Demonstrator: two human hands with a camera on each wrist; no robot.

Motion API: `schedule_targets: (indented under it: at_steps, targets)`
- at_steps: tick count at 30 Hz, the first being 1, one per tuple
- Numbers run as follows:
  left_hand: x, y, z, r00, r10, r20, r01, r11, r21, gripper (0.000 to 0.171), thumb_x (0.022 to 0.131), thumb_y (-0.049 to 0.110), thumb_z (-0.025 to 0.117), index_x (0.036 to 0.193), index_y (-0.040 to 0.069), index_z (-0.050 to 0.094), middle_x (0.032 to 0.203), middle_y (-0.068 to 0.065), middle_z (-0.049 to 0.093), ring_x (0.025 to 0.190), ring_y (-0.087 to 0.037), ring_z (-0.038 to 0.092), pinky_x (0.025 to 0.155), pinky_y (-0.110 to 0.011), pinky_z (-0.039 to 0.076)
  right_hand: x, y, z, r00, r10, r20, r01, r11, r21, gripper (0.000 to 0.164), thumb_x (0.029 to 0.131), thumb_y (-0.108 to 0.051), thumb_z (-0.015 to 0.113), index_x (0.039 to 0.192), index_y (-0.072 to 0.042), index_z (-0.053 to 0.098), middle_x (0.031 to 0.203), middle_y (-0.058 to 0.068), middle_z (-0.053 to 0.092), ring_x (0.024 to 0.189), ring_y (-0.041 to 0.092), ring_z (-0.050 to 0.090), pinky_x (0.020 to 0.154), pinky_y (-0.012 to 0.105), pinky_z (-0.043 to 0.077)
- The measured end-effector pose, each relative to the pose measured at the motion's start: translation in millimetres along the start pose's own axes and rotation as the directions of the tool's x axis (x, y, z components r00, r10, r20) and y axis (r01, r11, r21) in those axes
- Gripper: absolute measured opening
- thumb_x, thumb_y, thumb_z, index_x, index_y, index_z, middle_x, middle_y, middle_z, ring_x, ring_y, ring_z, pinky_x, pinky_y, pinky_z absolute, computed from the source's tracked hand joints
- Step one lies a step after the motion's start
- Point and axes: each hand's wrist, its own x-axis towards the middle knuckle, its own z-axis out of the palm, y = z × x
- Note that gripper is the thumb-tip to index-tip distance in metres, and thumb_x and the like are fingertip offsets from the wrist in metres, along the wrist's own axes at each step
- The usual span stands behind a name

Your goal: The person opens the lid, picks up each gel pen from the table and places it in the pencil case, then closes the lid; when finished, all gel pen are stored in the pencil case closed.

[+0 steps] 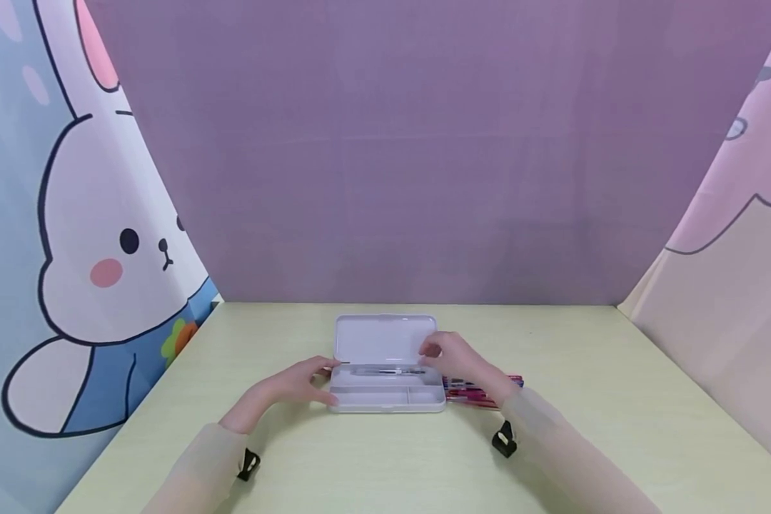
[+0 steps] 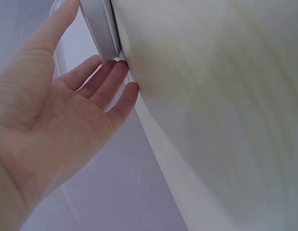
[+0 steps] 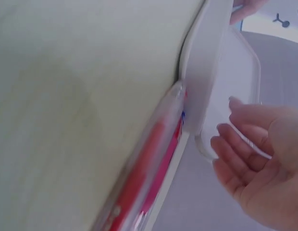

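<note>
A white pencil case (image 1: 385,400) lies on the table with its lid (image 1: 385,339) raised at the back. One clear pen (image 1: 388,371) lies lengthwise in its rear compartment; the front compartments show bare white. At the case's left end, my left hand (image 1: 293,382) holds it between thumb and fingers, the thumb at the front corner and the fingers at the rear one. My right hand (image 1: 452,355) hovers over the case's right rear, by the lid's edge. Its fingers are loosely bent with nothing between them, as the hand (image 3: 269,159) shows in the right wrist view.
Several red, pink and blue pens (image 1: 475,392) lie against the case's right side, partly under my right forearm. The pale table (image 1: 360,464) ends at a purple backdrop (image 1: 385,178). Cartoon-printed cloths (image 1: 116,235) hang at both sides.
</note>
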Motion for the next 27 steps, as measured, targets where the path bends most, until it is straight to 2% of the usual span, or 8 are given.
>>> schedule_targets:
  at_steps: [7, 11, 18, 27]
  targets:
    - [-0.6, 3.3, -0.5, 0.999, -0.037, -0.001, 0.037, 0.999, -0.010, 0.075, 0.075, 0.029, 0.078, 0.136, 0.000, 0.045, 0.134, -0.019, 0.050, 0.120, -0.036, 0.049, 0.105, -0.053, 0.035, -6, 9, -9, 0.993, -0.114, -0.018, 0.114, 0.993, 0.011, 0.018, 0.086, -0.019, 0.068, 0.099, -0.007, 0.069, 0.092, 0.000, 0.068, 0.088, 0.014, 0.061, 0.086, 0.042, 0.052]
    - [-0.4, 3.1, -0.3, 0.999, -0.033, 0.001, 0.033, 0.999, -0.015, 0.076, 0.075, 0.029, 0.078, 0.136, 0.000, 0.044, 0.134, -0.019, 0.050, 0.120, -0.036, 0.049, 0.105, -0.053, 0.035, -13, 9, -17, 0.984, -0.170, -0.044, 0.171, 0.985, 0.012, 0.024, 0.087, -0.024, 0.067, 0.102, -0.005, 0.068, 0.096, 0.003, 0.068, 0.091, 0.017, 0.062, 0.087, 0.047, 0.051]
    - [1.6, 1.6, -0.3, 1.000, -0.027, 0.000, 0.027, 0.999, -0.017, 0.076, 0.076, 0.032, 0.077, 0.137, 0.001, 0.044, 0.134, -0.019, 0.050, 0.121, -0.035, 0.048, 0.105, -0.053, 0.035, -24, 14, -31, 0.984, -0.157, -0.079, 0.157, 0.988, -0.002, 0.023, 0.086, -0.022, 0.068, 0.103, -0.006, 0.069, 0.096, 0.000, 0.067, 0.091, 0.017, 0.062, 0.088, 0.047, 0.051]
    - [5.3, 0.4, 0.6, 0.999, -0.050, -0.019, 0.049, 0.998, -0.026, 0.075, 0.075, 0.031, 0.079, 0.135, 0.002, 0.045, 0.133, -0.016, 0.052, 0.119, -0.033, 0.049, 0.104, -0.052, 0.037, -40, 37, -43, 0.977, -0.169, -0.131, 0.164, 0.985, -0.048, 0.020, 0.087, -0.025, 0.067, 0.099, -0.010, 0.069, 0.093, -0.002, 0.068, 0.089, 0.015, 0.064, 0.084, 0.046, 0.053]
